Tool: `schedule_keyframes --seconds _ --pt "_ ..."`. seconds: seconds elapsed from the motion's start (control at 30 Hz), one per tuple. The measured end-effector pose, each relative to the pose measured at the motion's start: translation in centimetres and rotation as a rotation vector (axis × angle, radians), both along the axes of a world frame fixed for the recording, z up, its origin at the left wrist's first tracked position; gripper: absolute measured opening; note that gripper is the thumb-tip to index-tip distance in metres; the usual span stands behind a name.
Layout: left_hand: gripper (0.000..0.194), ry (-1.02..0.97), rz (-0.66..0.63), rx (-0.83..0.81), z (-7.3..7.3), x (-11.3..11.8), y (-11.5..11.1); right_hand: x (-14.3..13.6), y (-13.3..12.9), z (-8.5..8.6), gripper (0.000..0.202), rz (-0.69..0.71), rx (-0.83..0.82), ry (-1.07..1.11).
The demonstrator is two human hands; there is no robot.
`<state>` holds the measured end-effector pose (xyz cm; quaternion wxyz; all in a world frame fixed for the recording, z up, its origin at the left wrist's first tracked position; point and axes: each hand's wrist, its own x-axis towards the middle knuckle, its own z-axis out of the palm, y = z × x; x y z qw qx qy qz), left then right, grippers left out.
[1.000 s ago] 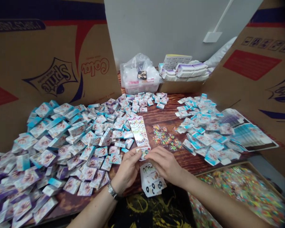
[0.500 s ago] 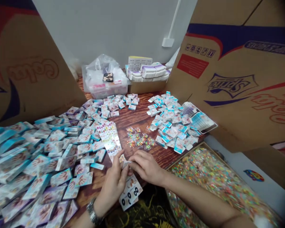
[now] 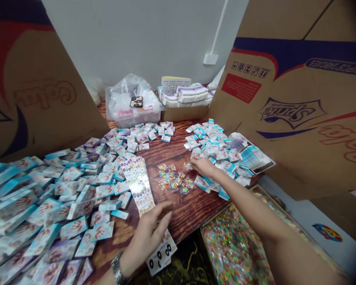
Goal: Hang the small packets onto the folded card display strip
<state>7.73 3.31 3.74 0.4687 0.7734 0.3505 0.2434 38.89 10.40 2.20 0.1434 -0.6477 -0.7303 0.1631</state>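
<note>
My left hand (image 3: 150,233) is held over the front edge of the table, thumb and fingers apart and nothing between them. Beneath it a sheet with black oval prints (image 3: 161,257) sticks out past the edge. Just beyond its fingers lies a fanned stack of printed sticker sheets (image 3: 136,180). My right hand (image 3: 204,166) reaches to the near left side of a heap of small white-and-blue boxes (image 3: 216,146). Its fingers are curled together there; what they pinch is hidden. Small clear packets of coloured pieces (image 3: 175,180) lie on the table just left of it.
A large spread of small boxes (image 3: 71,198) covers the left side. Tall cardboard cartons (image 3: 284,99) flank both sides. A plastic tub in a clear bag (image 3: 133,107) and a carton of folded boxes (image 3: 186,113) stand at the back. Below right sits a box of colourful packets (image 3: 234,245).
My hands were together at the front edge over a small pale item. My right hand has moved forward and right to the box heap; my left hand has opened and stayed near the edge.
</note>
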Motion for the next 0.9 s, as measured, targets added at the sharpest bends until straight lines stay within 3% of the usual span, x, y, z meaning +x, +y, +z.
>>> schedule_keyframes --seconds 0.1,0.2,0.23,0.3,0.37,0.47,0.57,0.67,0.8,0.9 --pt "0.029 -0.011 0.071 -0.015 0.0 -0.4 0.4 -0.7 -0.3 1.5 0.017 -0.066 0.06 0.12" --pt "0.041 -0.015 0.127 0.066 0.5 0.6 1.2 -3.1 -1.3 3.3 0.027 -0.137 0.104 0.326" --pt "0.047 -0.02 0.137 0.117 0.8 1.3 1.5 -4.5 -1.9 3.8 0.027 -0.162 0.097 0.469" --pt "0.063 -0.038 0.139 0.215 1.2 2.7 2.0 -7.9 -3.1 4.5 0.02 -0.211 -0.001 1.013" --pt "0.073 -0.045 0.147 0.271 1.2 3.6 2.3 -11.4 -4.6 4.8 0.021 -0.223 -0.146 1.406" --pt "0.079 -0.007 0.196 0.279 0.5 3.0 2.3 -14.6 -6.2 4.8 0.025 -0.177 -0.333 1.605" --pt "0.073 0.068 0.274 0.2 -0.4 0.7 2.1 -13.7 -5.8 3.9 0.027 -0.031 -0.397 1.367" --pt "0.064 0.149 0.346 0.097 -0.6 -1.5 1.9 -9.9 -3.0 1.9 0.026 -0.055 -0.17 0.769" --pt "0.06 0.164 0.34 -0.01 0.0 -2.8 1.5 -4.9 2.0 -1.2 0.023 -0.171 -0.129 0.545" --pt "0.058 0.136 0.363 -0.034 0.1 -2.9 1.1 -3.0 4.8 -1.8 0.02 -0.204 -0.062 0.439"
